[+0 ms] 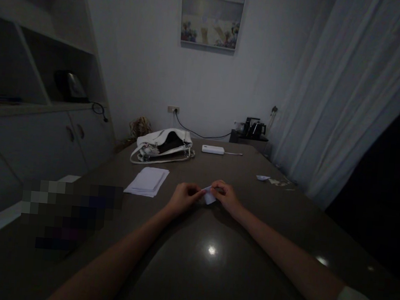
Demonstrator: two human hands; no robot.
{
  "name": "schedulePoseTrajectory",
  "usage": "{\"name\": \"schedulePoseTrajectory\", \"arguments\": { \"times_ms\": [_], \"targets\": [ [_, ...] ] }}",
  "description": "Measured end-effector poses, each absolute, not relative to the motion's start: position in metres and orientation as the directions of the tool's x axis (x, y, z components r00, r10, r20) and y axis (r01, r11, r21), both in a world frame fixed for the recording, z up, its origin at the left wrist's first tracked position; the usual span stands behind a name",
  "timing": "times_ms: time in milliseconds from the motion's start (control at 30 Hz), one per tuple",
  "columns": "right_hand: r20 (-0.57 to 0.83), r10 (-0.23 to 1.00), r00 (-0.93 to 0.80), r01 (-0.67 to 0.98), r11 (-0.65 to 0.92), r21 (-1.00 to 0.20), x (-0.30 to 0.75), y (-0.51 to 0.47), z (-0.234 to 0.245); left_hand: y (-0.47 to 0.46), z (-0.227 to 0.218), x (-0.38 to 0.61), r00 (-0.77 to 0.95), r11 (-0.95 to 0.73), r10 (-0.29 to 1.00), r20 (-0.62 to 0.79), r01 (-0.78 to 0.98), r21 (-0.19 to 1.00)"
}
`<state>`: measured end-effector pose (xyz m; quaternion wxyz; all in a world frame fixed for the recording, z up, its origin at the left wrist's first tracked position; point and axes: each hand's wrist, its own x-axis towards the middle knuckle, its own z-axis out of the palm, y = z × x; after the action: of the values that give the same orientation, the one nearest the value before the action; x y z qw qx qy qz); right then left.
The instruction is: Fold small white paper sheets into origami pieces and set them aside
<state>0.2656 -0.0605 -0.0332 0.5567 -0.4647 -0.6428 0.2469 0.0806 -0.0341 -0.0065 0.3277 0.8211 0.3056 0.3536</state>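
1. While we work over the bench (175, 269), the fingers of our left hand (181, 198) and right hand (229, 200) pinch the small white paper (210, 199) between them.
2. We judge it light, thin, fairly crisp, easily creased or torn.
3. Its edges, right at our fingertips, seem the best hold.

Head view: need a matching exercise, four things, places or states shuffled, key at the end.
Things
1. folded paper
2. paper stack
3. white handbag
4. white oblong device

Places or states
A. mouth gaping open
B. lying flat, to the left of the left hand
C. thin cord running from its right end
D. pinched between the fingers of the left hand and the right hand

Pairs: 1-D, 2-B, 3-A, 4-C
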Motion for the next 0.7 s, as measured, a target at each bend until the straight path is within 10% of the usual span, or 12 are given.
{"name": "schedulePoseTrajectory", "arguments": {
  "times_ms": [700],
  "targets": [
    [0.395, 0.919, 0.008, 0.160, 0.389, -0.907, 0.2620, -0.0615, -0.0325, -0.0335, -0.0087, 0.0814, 0.542, -0.624, 0.734, 0.409, 0.300, 0.722]
  ]
}}
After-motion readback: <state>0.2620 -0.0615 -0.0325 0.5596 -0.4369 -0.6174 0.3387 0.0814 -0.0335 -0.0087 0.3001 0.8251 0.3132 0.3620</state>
